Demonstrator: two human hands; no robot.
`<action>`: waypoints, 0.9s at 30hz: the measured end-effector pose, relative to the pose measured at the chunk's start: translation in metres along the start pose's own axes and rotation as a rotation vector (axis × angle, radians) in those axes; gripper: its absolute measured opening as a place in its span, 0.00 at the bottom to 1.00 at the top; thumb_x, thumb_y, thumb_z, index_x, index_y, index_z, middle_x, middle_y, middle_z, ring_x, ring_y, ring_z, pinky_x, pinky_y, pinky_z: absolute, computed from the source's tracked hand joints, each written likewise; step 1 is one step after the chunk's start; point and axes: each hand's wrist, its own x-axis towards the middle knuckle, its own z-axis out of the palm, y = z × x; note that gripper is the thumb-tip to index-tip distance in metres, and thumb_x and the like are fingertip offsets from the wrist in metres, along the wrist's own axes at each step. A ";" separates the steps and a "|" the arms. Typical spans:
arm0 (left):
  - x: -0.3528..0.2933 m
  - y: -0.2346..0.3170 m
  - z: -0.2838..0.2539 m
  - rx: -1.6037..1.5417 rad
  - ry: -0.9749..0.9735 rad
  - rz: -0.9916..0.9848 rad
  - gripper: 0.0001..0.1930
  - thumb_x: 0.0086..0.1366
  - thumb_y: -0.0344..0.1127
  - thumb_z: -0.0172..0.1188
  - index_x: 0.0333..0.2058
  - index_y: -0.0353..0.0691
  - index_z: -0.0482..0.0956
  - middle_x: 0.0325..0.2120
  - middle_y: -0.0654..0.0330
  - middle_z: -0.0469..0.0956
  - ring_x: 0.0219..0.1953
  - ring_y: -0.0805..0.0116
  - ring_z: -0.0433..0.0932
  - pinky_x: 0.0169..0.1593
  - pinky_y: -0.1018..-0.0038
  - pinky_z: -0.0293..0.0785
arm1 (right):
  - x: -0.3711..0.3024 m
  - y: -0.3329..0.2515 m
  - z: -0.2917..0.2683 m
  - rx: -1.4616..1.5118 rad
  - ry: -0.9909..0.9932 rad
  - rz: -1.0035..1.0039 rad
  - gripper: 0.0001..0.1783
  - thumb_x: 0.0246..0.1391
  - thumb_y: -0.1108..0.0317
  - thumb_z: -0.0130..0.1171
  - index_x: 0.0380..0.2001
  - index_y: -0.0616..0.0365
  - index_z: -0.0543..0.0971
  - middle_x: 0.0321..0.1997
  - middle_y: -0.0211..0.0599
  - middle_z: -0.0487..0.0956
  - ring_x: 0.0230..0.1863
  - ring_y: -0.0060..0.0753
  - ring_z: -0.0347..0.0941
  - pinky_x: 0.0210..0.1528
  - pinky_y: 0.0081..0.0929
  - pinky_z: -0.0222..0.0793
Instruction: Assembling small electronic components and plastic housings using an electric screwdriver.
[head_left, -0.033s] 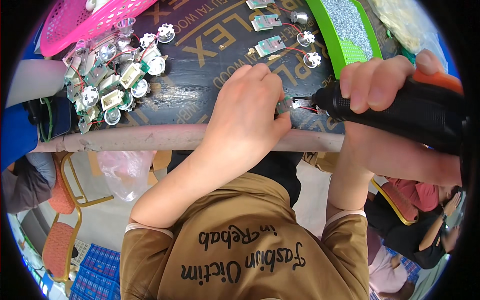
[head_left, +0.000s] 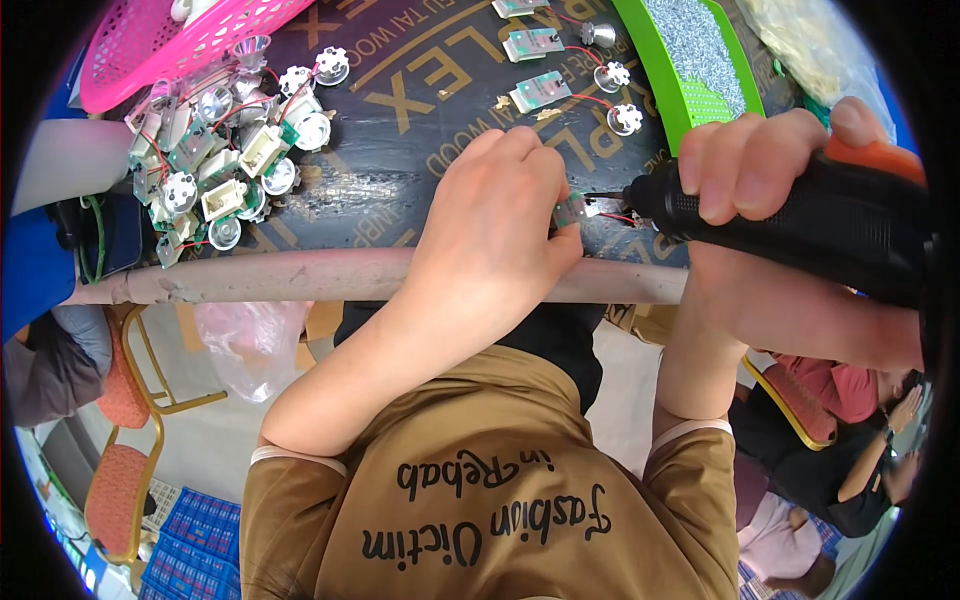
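Note:
My left hand [head_left: 505, 205] is closed at the table's front edge, pinching a small green circuit board module [head_left: 570, 209] between thumb and fingers. A red wire runs from the module toward the right; most of the piece is hidden behind my fingers. My right hand [head_left: 750, 165] grips a black electric screwdriver [head_left: 800, 215] with an orange part near its rear. The tool lies nearly level and its thin bit points left, its tip at the module's right end. Whether it sits on a screw is too small to tell.
A pile of white modules with clear reflectors [head_left: 215, 160] lies at left beside a pink basket [head_left: 190, 50]. Several finished-looking modules [head_left: 540, 91] form a column beyond my hands. A green tray [head_left: 690, 110] of small screws stands at far right. People sit behind on both sides.

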 end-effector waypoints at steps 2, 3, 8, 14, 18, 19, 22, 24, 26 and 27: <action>0.000 0.000 0.000 -0.001 -0.001 -0.007 0.10 0.46 0.29 0.66 0.26 0.33 0.74 0.29 0.51 0.72 0.39 0.49 0.72 0.45 0.60 0.70 | 0.000 0.004 -0.001 0.027 0.000 0.007 0.62 0.37 0.10 0.42 0.60 0.53 0.66 0.31 0.33 0.73 0.26 0.31 0.66 0.35 0.34 0.62; 0.000 0.000 0.000 -0.003 -0.003 -0.012 0.10 0.46 0.29 0.66 0.26 0.33 0.74 0.29 0.51 0.72 0.39 0.49 0.72 0.45 0.60 0.70 | 0.000 0.005 -0.001 0.053 -0.001 0.014 0.63 0.36 0.10 0.42 0.60 0.53 0.65 0.31 0.32 0.73 0.27 0.31 0.67 0.36 0.34 0.62; 0.000 0.000 0.001 -0.010 0.000 -0.004 0.10 0.46 0.29 0.66 0.25 0.33 0.74 0.29 0.50 0.72 0.39 0.49 0.72 0.44 0.59 0.70 | 0.000 0.009 -0.003 0.046 -0.020 0.008 0.64 0.34 0.09 0.43 0.60 0.52 0.65 0.30 0.31 0.72 0.27 0.31 0.67 0.36 0.33 0.62; -0.001 -0.002 0.001 -0.025 0.001 0.006 0.10 0.46 0.29 0.65 0.25 0.33 0.74 0.28 0.50 0.72 0.38 0.49 0.72 0.43 0.59 0.70 | 0.005 0.012 -0.006 0.104 -0.089 0.029 0.62 0.32 0.09 0.44 0.57 0.51 0.67 0.30 0.30 0.72 0.27 0.30 0.67 0.35 0.32 0.61; -0.003 -0.002 0.000 -0.020 -0.001 -0.003 0.09 0.46 0.29 0.65 0.25 0.33 0.74 0.26 0.51 0.73 0.36 0.50 0.73 0.43 0.59 0.70 | 0.005 0.017 -0.009 0.156 -0.107 0.039 0.60 0.32 0.10 0.47 0.54 0.51 0.68 0.29 0.30 0.72 0.26 0.29 0.67 0.34 0.31 0.61; -0.003 -0.002 0.000 -0.018 0.000 -0.003 0.09 0.46 0.29 0.65 0.25 0.33 0.74 0.26 0.51 0.73 0.36 0.50 0.73 0.43 0.59 0.70 | 0.004 0.017 -0.007 0.157 -0.109 0.039 0.60 0.32 0.10 0.47 0.54 0.51 0.68 0.29 0.30 0.72 0.26 0.29 0.67 0.34 0.31 0.61; -0.002 -0.003 0.000 -0.028 0.001 0.004 0.09 0.47 0.30 0.65 0.24 0.33 0.74 0.26 0.52 0.74 0.36 0.50 0.73 0.43 0.59 0.70 | 0.001 0.017 -0.004 0.145 -0.065 0.016 0.60 0.31 0.10 0.48 0.53 0.52 0.68 0.28 0.30 0.72 0.25 0.29 0.67 0.33 0.31 0.61; -0.001 -0.003 0.000 -0.037 -0.002 0.006 0.09 0.47 0.30 0.66 0.25 0.34 0.75 0.26 0.52 0.74 0.37 0.50 0.73 0.43 0.59 0.70 | 0.000 0.018 -0.004 0.130 -0.049 -0.004 0.61 0.29 0.09 0.49 0.54 0.52 0.68 0.27 0.30 0.72 0.24 0.29 0.67 0.32 0.31 0.62; 0.000 -0.005 -0.001 -0.053 -0.013 0.000 0.10 0.47 0.30 0.67 0.25 0.34 0.75 0.26 0.53 0.74 0.36 0.50 0.74 0.41 0.60 0.70 | -0.001 0.020 -0.006 0.118 -0.043 -0.013 0.62 0.29 0.09 0.48 0.54 0.52 0.67 0.27 0.30 0.72 0.23 0.28 0.67 0.31 0.30 0.62; 0.000 -0.006 -0.003 -0.067 -0.021 -0.010 0.11 0.47 0.30 0.68 0.26 0.34 0.75 0.26 0.53 0.74 0.35 0.50 0.74 0.39 0.61 0.70 | 0.000 0.022 -0.007 0.111 -0.040 -0.022 0.63 0.29 0.09 0.48 0.55 0.52 0.67 0.26 0.30 0.72 0.22 0.28 0.67 0.31 0.29 0.63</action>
